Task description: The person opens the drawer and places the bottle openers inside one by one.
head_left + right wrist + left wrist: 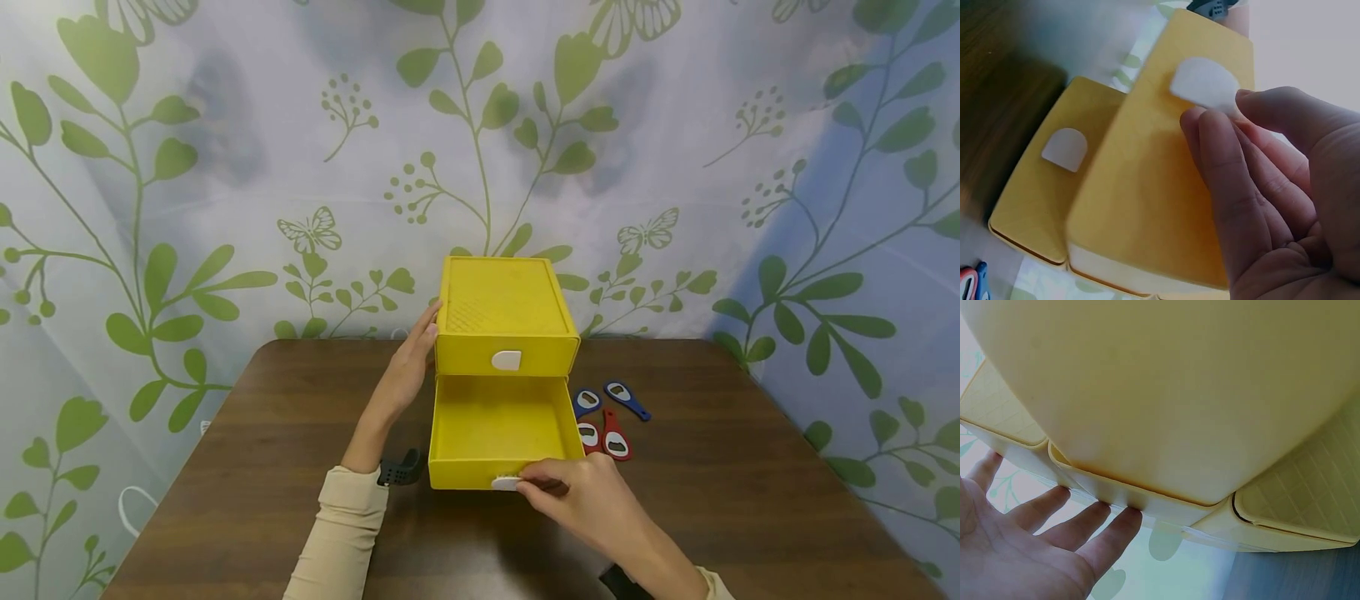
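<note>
A yellow two-drawer box (506, 296) stands on the table, its upper drawer (465, 357) closed. The lower drawer (498, 421) is pulled out and its inside is bare. My right hand (592, 504) pinches the white handle (506, 483) of this lower drawer; thumb and fingertips meet at the handle's edge (1204, 81) in the right wrist view. My left hand (401, 371) lies against the left side of the box with its fingers extended. In the left wrist view its fingertips (1125, 515) touch the yellow wall (1147, 494).
Several bottle openers lie right of the box: blue ones (628, 401) behind and red ones (616, 437) in front. The brown table (750, 500) reaches back to a leaf-patterned curtain (360, 125). A white cord loop (135, 510) hangs by the table's left edge.
</note>
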Tool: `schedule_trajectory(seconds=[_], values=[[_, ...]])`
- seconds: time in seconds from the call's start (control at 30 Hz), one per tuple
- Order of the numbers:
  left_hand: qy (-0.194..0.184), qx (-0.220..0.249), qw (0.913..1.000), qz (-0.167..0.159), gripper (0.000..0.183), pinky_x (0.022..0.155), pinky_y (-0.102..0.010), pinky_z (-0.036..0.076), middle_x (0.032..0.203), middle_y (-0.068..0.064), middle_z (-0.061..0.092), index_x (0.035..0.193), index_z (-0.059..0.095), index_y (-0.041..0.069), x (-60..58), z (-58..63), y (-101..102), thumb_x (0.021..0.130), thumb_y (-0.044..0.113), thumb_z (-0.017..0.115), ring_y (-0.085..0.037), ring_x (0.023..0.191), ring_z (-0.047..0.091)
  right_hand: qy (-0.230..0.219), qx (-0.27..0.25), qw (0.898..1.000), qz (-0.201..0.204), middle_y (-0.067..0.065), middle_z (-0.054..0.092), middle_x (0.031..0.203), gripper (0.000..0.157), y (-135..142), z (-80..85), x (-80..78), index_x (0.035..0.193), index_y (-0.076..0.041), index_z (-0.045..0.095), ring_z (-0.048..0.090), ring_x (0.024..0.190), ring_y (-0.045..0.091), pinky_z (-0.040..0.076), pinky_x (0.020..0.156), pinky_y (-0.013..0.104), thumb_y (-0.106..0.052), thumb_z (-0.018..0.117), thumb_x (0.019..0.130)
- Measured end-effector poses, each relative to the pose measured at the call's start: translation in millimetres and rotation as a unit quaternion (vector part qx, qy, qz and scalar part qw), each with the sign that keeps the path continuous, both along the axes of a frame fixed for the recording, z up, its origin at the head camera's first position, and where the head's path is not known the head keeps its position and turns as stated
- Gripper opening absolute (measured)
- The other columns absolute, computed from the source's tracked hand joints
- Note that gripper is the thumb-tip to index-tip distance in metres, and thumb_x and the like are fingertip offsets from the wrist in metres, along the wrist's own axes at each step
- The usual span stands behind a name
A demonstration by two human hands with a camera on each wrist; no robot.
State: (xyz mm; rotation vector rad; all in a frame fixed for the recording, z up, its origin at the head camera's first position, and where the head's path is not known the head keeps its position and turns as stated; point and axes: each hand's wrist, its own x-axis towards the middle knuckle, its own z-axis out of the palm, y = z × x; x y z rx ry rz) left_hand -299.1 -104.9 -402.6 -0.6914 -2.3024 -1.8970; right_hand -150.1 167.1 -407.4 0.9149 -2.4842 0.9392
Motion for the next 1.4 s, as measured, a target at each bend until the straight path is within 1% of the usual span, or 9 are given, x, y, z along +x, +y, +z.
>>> schedule_trajectory(seconds=[0.23, 0.5, 0.6, 0.73, 0.87, 0.97, 1.17, 1.3, 1.4], values=[[-0.002, 0.004, 1.0000, -0.005, 0.059, 0.121, -0.061, 0.030, 0.172, 0.010, 0.014, 0.166, 0.019, 0.037, -0.4, 0.0, 0.3, 0.111, 0.056, 0.030, -0.024, 0.156, 0.024, -0.013, -0.037, 0.999, 0.016, -0.008, 0.079, 0.086, 0.007, 2.1, 8.0, 2.9, 0.093, -0.016, 0.083, 0.070, 0.075, -0.007, 0.056, 0.065, 0.012, -0.011, 0.083, 0.088], [0.001, 0.008, 0.9999, -0.008, 0.056, 0.120, -0.064, 0.029, 0.172, 0.010, 0.013, 0.165, 0.019, 0.039, -0.8, -0.9, -0.4, 0.112, 0.053, 0.029, -0.027, 0.157, 0.024, 0.060, -0.088, 0.994, 0.019, -0.007, 0.079, 0.089, 0.017, 6.0, 14.7, -1.0, 0.093, -0.014, 0.082, 0.072, 0.075, -0.001, 0.058, 0.066, 0.015, -0.002, 0.086, 0.081], [0.000, 0.006, 1.0000, -0.007, 0.056, 0.120, -0.063, 0.030, 0.172, 0.011, 0.013, 0.165, 0.020, 0.040, -0.6, -0.7, -0.7, 0.112, 0.053, 0.030, -0.027, 0.157, 0.023, 0.070, -0.096, 0.993, 0.021, -0.007, 0.079, 0.090, 0.018, 8.0, 15.2, -5.1, 0.095, -0.013, 0.082, 0.073, 0.078, 0.002, 0.058, 0.068, 0.015, -0.002, 0.086, 0.081], [0.004, 0.004, 1.0000, -0.007, 0.056, 0.121, -0.061, 0.029, 0.172, 0.011, 0.012, 0.165, 0.020, 0.039, -0.5, -0.4, -0.7, 0.112, 0.053, 0.030, -0.026, 0.157, 0.023, 0.065, -0.092, 0.994, -0.001, -0.009, 0.078, 0.091, 0.018, 11.0, 15.1, -9.1, 0.096, -0.015, 0.082, 0.070, 0.077, 0.001, 0.057, 0.065, 0.016, -0.005, 0.087, 0.082], [0.008, 0.000, 1.0000, -0.003, 0.057, 0.122, -0.061, 0.028, 0.172, 0.010, 0.013, 0.165, 0.020, 0.038, -1.5, -1.4, -0.4, 0.112, 0.053, 0.030, -0.025, 0.157, 0.021, 0.066, -0.089, 0.994, -0.021, -0.012, 0.078, 0.090, 0.017, 14.0, 16.4, -13.4, 0.095, -0.017, 0.082, 0.060, 0.066, -0.002, 0.046, 0.053, 0.013, -0.007, 0.087, 0.082], [0.007, 0.000, 1.0000, -0.003, 0.057, 0.121, -0.062, 0.028, 0.172, 0.010, 0.013, 0.165, 0.019, 0.038, -2.0, -2.0, -0.4, 0.112, 0.053, 0.029, -0.026, 0.157, 0.021, 0.072, -0.091, 0.993, -0.028, -0.012, 0.078, 0.089, 0.017, 16.8, 17.6, -16.9, 0.095, -0.017, 0.082, 0.054, 0.061, -0.002, 0.042, 0.050, 0.013, -0.007, 0.087, 0.082], [0.004, -0.001, 1.0000, -0.004, 0.056, 0.120, -0.062, 0.030, 0.171, 0.012, 0.013, 0.165, 0.019, 0.039, -0.5, -1.3, -0.6, 0.112, 0.053, 0.029, -0.026, 0.157, 0.023, 0.057, -0.102, 0.992, -0.051, -0.008, 0.079, 0.090, 0.019, 25.4, 19.3, -22.9, 0.096, -0.013, 0.081, 0.069, 0.072, 0.001, 0.054, 0.059, 0.015, -0.005, 0.088, 0.081], [0.006, 0.001, 1.0000, -0.005, 0.056, 0.121, -0.063, 0.029, 0.172, 0.011, 0.013, 0.165, 0.019, 0.037, 0.0, -0.5, -0.7, 0.112, 0.052, 0.029, -0.026, 0.157, 0.022, 0.039, -0.107, 0.991, -0.068, -0.007, 0.079, 0.091, 0.020, 33.2, 19.9, -27.0, 0.099, -0.013, 0.081, 0.066, 0.064, 0.002, 0.053, 0.052, 0.017, -0.004, 0.086, 0.082], [0.006, 0.003, 0.9999, -0.007, 0.056, 0.121, -0.063, 0.028, 0.172, 0.011, 0.012, 0.165, 0.019, 0.037, -0.1, -0.2, -0.5, 0.112, 0.051, 0.029, -0.026, 0.158, 0.021, 0.041, -0.108, 0.990, -0.077, -0.007, 0.079, 0.091, 0.021, 39.2, 19.7, -31.0, 0.100, -0.015, 0.080, 0.066, 0.063, 0.003, 0.054, 0.053, 0.017, -0.004, 0.086, 0.083]])
